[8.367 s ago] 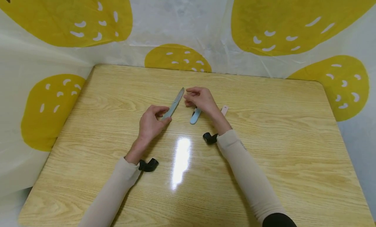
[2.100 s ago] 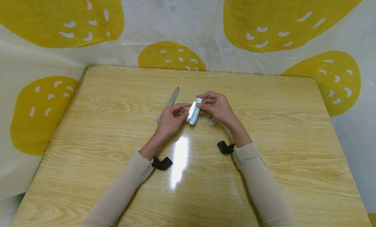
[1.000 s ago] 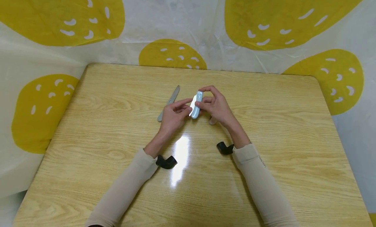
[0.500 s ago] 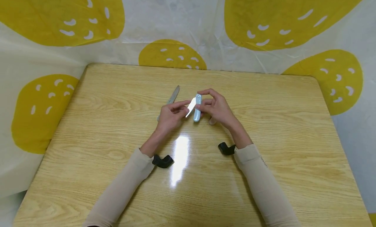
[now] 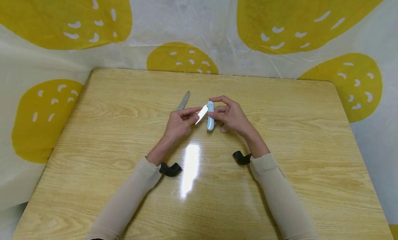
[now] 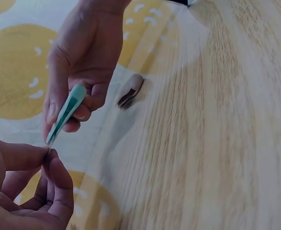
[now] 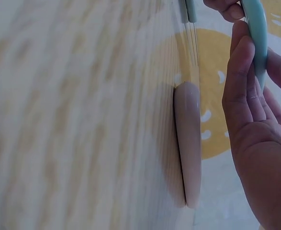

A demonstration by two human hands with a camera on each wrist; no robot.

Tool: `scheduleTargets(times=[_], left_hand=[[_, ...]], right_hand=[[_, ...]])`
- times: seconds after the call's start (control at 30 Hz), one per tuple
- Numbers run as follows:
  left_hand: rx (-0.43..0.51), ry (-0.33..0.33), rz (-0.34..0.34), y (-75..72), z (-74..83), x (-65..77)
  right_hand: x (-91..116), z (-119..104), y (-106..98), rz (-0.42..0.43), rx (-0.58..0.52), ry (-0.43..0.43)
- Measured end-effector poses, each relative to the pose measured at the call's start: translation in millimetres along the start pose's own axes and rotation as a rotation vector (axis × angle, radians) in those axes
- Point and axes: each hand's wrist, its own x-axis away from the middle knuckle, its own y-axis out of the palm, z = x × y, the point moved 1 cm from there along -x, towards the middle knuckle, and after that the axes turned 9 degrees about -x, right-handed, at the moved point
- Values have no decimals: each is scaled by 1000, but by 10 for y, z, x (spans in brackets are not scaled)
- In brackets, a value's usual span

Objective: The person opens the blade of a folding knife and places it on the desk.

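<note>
A light blue folding knife (image 5: pixel 210 122) is held up over the table between both hands, its blade (image 5: pixel 202 114) swung partly out of the handle. My right hand (image 5: pixel 235 118) grips the handle near the pivot, with thumb and fingers on its sides. With thumb and fingertips, my left hand (image 5: pixel 178 125) pinches the blade near its tip. The left wrist view shows the handle's slot (image 6: pixel 66 112) edge-on. Behind my left hand lies an unfolded grey-green knife (image 5: pixel 184 100), its handle mostly hidden. A folded pink knife (image 7: pixel 189 143) lies beneath my right hand.
The wooden table (image 5: pixel 280 198) reaches back to a white cloth (image 5: pixel 186 19) with yellow shapes. Black wrist mounts (image 5: pixel 170 169) stick out inward from both sleeves. A bright light reflection (image 5: pixel 190 171) shows on the tabletop.
Earlier my left hand was at the grey-green knife and the blue one lay on the table. Both hands then held the blue knife; its blade has since swung farther from the handle.
</note>
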Motion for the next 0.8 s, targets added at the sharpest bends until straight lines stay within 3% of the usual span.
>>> scheduleTargets(times=[0.4,0.8], left_hand=[[-5,-5,-29,-49,17,-21],[43,20,12,9,1,-4]], right_hand=[[17,-14,-24,-15,7,20],[20,-25,-5,7,23,11]])
